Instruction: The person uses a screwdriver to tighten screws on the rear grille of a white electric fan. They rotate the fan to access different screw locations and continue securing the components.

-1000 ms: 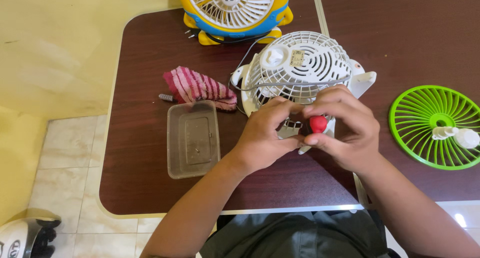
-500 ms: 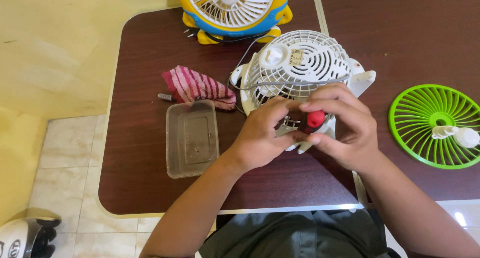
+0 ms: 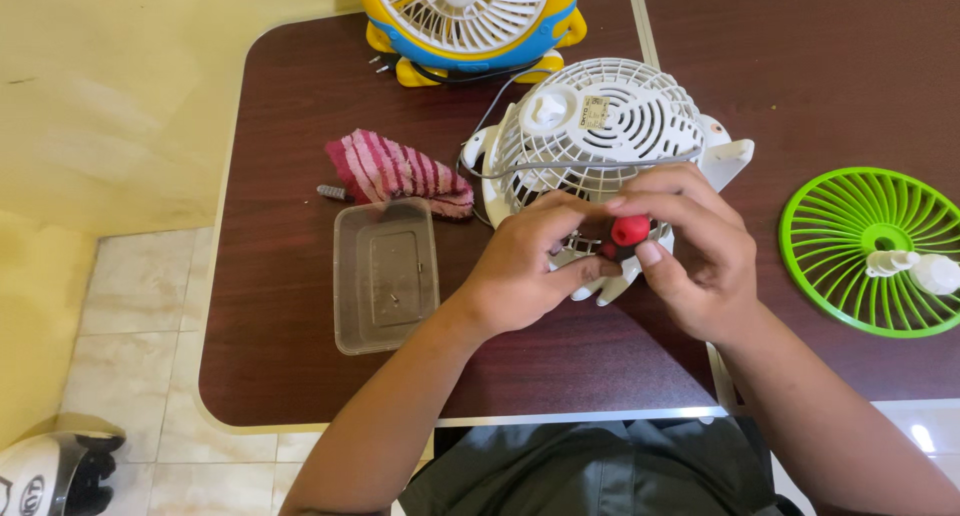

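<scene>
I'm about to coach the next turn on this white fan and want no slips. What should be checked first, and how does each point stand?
1. Right hand grips the red-handled tool: ok.
2. Left hand steadies the white fan: ok.
3. Tool tip seated in a screw: cannot tell, fingers hide it.
4. Clear tray within reach beside the left hand: ok.
5. Fan's grey cable clear of the work spot: not ok, it runs across the grille just above the fingers.
6. Fan flat on the brown table: ok.
</scene>
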